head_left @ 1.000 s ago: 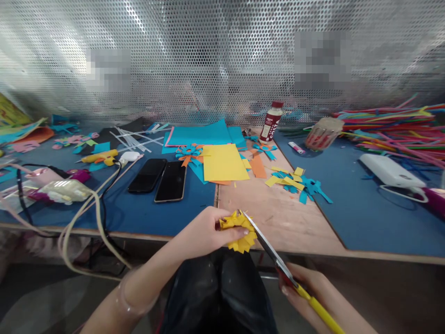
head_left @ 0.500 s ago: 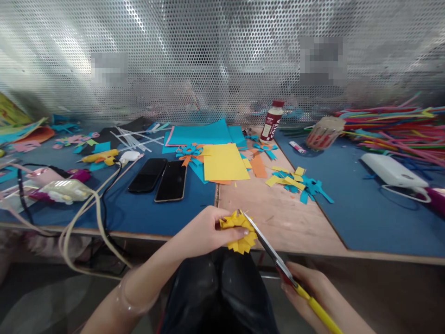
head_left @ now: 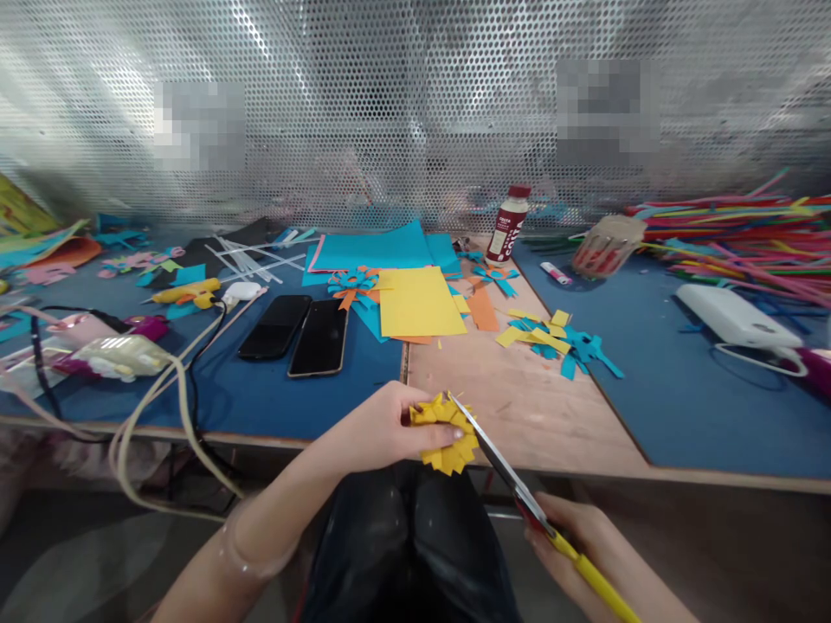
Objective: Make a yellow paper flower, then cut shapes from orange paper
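Note:
Pinched between the thumb and fingers of my left hand (head_left: 396,433) is a yellow paper flower (head_left: 454,452) with pointed petals all round. I hold it over the front edge of the table, above my lap. My right hand (head_left: 588,549) is closed on the scissors (head_left: 512,476), which have yellow handles and long metal blades. The blade tips touch or nearly touch the flower's upper right rim. Whether the blades stand slightly apart is hard to tell.
Yellow paper (head_left: 421,303) lies mid-table before blue sheets (head_left: 373,247). Two phones (head_left: 318,337) and a yellow glue gun (head_left: 185,292) are left. Cut scraps (head_left: 538,336), a bottle (head_left: 508,227), a plastic cup (head_left: 607,248), pipe cleaners (head_left: 746,247) and a white power bank (head_left: 733,318) are right.
The scissors' tips have shifted very slightly left along the flower's rim. The flower has barely moved in my left hand, and both grips are the same.

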`<state>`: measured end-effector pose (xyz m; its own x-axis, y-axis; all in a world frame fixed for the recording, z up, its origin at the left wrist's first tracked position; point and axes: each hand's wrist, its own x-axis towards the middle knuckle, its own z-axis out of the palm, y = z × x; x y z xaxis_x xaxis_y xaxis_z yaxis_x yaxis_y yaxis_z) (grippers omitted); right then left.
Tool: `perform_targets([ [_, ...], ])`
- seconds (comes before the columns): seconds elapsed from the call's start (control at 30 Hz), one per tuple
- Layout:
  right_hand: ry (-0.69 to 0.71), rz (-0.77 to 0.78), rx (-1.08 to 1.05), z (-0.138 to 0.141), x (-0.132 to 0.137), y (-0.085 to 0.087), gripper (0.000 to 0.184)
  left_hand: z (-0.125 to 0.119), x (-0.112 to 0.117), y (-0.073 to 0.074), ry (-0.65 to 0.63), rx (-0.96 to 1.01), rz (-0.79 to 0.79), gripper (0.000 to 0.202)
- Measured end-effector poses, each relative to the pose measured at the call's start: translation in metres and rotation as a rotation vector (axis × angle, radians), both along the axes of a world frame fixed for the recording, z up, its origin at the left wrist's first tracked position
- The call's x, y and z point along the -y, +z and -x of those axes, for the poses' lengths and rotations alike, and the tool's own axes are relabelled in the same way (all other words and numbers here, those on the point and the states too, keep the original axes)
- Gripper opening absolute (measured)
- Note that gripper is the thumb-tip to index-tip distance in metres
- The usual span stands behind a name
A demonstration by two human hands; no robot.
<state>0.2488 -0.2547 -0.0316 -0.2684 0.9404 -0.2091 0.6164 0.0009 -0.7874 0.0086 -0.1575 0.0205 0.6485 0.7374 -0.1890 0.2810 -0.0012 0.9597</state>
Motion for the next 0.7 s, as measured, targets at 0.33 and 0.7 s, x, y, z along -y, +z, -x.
perform_targets([
  [0.33, -0.005, 0.036, 0.011, 0.002, 0.003, -0.004, 0.028, -0.002, -0.002, 0.002, -0.004, 0.055, 0.044, 0.025],
  [0.7, -0.129, -0.029, -0.032, 0.009, 0.007, -0.015, 0.033, -0.007, -0.003, -0.004, 0.103, 0.173, 0.149, 0.023],
])
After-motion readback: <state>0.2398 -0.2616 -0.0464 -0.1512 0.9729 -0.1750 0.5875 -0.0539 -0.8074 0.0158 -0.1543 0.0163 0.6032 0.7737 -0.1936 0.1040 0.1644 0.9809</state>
